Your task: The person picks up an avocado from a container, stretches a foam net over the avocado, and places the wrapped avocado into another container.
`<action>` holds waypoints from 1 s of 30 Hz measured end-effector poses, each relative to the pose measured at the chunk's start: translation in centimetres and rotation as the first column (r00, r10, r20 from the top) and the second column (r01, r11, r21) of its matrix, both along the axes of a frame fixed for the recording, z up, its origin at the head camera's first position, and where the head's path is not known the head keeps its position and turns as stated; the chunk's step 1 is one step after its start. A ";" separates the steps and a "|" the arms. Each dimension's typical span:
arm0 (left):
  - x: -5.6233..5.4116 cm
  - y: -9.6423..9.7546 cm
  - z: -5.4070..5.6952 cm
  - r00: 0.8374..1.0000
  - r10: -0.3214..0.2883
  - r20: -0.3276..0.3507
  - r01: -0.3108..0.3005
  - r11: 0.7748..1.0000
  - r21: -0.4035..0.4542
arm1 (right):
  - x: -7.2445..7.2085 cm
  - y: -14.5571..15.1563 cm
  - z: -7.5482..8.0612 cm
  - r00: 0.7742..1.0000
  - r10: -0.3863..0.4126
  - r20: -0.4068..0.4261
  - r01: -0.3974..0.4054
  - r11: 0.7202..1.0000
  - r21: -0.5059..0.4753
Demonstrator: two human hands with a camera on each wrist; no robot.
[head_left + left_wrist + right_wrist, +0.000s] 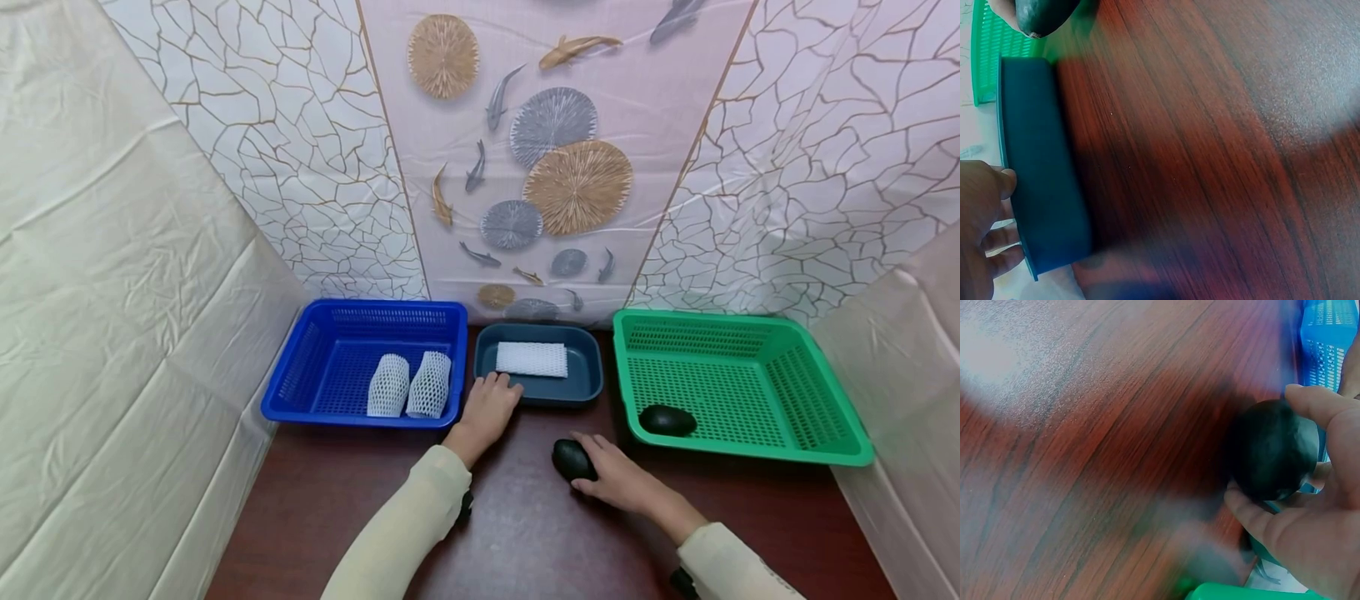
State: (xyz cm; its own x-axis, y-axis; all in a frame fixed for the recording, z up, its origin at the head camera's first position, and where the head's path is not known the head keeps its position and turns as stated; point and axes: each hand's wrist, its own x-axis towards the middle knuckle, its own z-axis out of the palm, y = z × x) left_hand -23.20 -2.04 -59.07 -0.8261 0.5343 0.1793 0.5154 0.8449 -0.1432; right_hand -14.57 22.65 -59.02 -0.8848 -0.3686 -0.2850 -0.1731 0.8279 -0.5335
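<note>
My right hand [617, 477] grips a dark avocado [573, 460] low over the table, its thumb and fingers around the sides in the right wrist view. My left hand [489, 410] is at the near left edge of a dark blue-green tray [588, 390], fingertips right at the rim. In the left wrist view its thumb [1006, 183] and fingers show along that rim, with nothing seen between them. A flat white foam net sleeve [532, 359] lies inside the tray, just beyond the left fingertips. Another avocado [667, 420] sits in the green basket [750, 454].
To the left stands a blue basket [322, 414] with two white foam net sleeves standing out round, as if filled; one sleeve [388, 386] leans beside the other [430, 385]. Patterned cloth [555, 275] hangs behind the tray, and pale cloth walls flank the brown wooden table [510, 533].
</note>
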 end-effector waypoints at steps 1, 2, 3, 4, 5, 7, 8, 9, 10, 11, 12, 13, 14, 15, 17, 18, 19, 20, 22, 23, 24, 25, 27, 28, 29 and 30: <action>0.0 0.0 0.0 1.000 0.001 -0.002 -0.001 1.000 -0.002 | 0.0 0.0 0.0 1.000 0.001 -0.001 -0.001 1.000 -0.001; 0.0 0.0 0.1 1.000 0.001 -0.005 -0.001 1.000 -0.001 | 0.0 0.0 0.0 1.000 -0.001 -0.004 0.001 1.000 -0.001; 0.0 0.0 0.1 1.000 0.002 -0.008 -0.002 1.000 -0.001 | 0.0 0.0 0.0 1.000 -0.001 -0.008 0.001 1.000 0.000; 0.0 0.1 0.1 1.000 0.003 -0.007 -0.003 1.000 -0.001 | 0.0 0.0 0.0 1.000 0.000 -0.016 0.000 1.000 0.002; 0.0 0.1 0.1 1.000 0.004 -0.003 -0.004 1.000 -0.001 | 0.0 -0.1 0.0 1.000 0.002 -0.027 -0.001 1.000 0.004; -0.1 0.1 0.0 1.000 0.005 0.006 -0.005 1.000 -0.002 | 0.1 -0.1 0.0 0.999 0.005 -0.044 -0.005 1.000 0.005; -0.1 0.1 0.0 1.000 0.005 0.011 -0.005 1.000 -0.003 | 0.2 -0.1 0.0 0.999 0.006 -0.050 -0.005 1.000 0.006; -0.1 0.1 0.0 1.000 0.006 0.014 -0.006 1.000 -0.005 | 0.2 -0.1 0.1 0.999 0.011 -0.053 -0.011 1.000 0.003; -0.2 0.1 0.0 1.000 0.007 0.020 -0.007 1.000 -0.006 | 0.3 -0.2 0.1 0.998 0.015 -0.054 -0.015 1.000 0.000; -0.2 0.1 -0.1 1.000 0.009 0.026 -0.008 1.000 -0.007 | 0.3 -0.2 0.2 0.998 0.018 -0.052 -0.018 1.000 0.000; -0.2 0.1 -0.1 1.000 0.010 0.030 -0.010 1.000 -0.008 | 0.3 -0.2 0.2 0.999 0.023 -0.048 -0.023 1.000 -0.003; -0.2 0.1 -0.1 0.999 0.011 0.033 -0.011 1.000 -0.008 | 0.4 -0.3 0.3 0.999 0.028 -0.045 -0.028 1.000 -0.003; -0.2 0.0 -0.1 0.999 0.012 0.036 -0.012 1.000 -0.009 | 0.4 -0.3 0.3 0.999 0.030 -0.044 -0.030 1.000 -0.003; -0.2 0.0 0.0 0.999 0.013 0.038 -0.012 1.000 -0.008 | 0.4 -0.2 0.3 0.998 0.034 -0.044 -0.034 0.999 -0.003; -0.2 0.0 0.0 0.999 0.013 0.040 -0.013 1.000 -0.006 | 0.3 -0.2 0.2 0.999 0.029 -0.037 -0.028 1.000 0.005; -0.2 0.0 0.0 0.999 0.013 0.039 -0.012 1.000 -0.006 | 0.3 -0.2 0.3 0.999 0.026 -0.033 -0.026 1.000 0.006; -0.2 0.0 0.0 0.999 0.012 0.038 -0.011 1.000 -0.005 | 0.2 -0.2 0.2 0.999 0.020 -0.028 -0.020 1.000 0.010; -0.2 0.0 0.0 0.999 0.011 0.036 -0.011 1.000 -0.004 | 0.2 -0.2 0.2 1.000 0.015 -0.022 -0.014 1.000 0.014; -0.1 0.0 0.0 0.999 0.010 0.034 -0.010 1.000 -0.006 | 0.1 -0.2 0.2 1.000 0.003 -0.006 -0.003 1.000 0.016; -0.1 0.0 0.0 0.999 0.010 0.031 -0.010 1.000 -0.008 | 0.1 -0.3 0.2 1.000 0.000 0.000 0.000 1.000 0.016; -0.1 0.0 0.0 1.000 0.009 0.028 -0.009 1.000 -0.008 | 0.1 -0.3 0.2 1.000 -0.002 0.003 0.002 1.000 0.016; -0.1 0.1 0.0 1.000 0.008 0.026 -0.008 1.000 -0.008 | 0.1 -0.3 0.2 1.000 -0.001 0.004 0.001 1.000 0.017; -0.1 0.1 0.0 1.000 0.007 0.020 -0.007 1.000 -0.008 | 0.1 -0.3 0.2 1.000 -0.001 0.007 0.001 1.000 0.014; -0.1 0.1 0.0 1.000 0.007 0.016 -0.007 1.000 -0.008 | 0.2 -0.3 0.2 1.000 -0.001 0.008 0.001 1.000 0.014; -0.1 0.1 -0.1 1.000 0.008 0.013 -0.008 1.000 -0.007 | 0.2 -0.3 0.3 1.000 -0.001 0.009 0.001 1.000 0.014; -0.1 0.1 -0.1 1.000 0.009 0.015 -0.009 1.000 -0.007 | 0.2 -0.4 0.3 1.000 -0.001 0.009 0.001 1.000 0.015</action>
State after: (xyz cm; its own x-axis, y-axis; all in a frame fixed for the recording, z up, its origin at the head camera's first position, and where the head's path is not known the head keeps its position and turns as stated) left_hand -23.26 -1.92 -59.15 -0.8333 0.5282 0.1632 0.5102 0.8484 -0.1409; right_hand -14.36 22.28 -58.73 -0.8826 -0.3631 -0.2987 -0.1669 0.8358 -0.5230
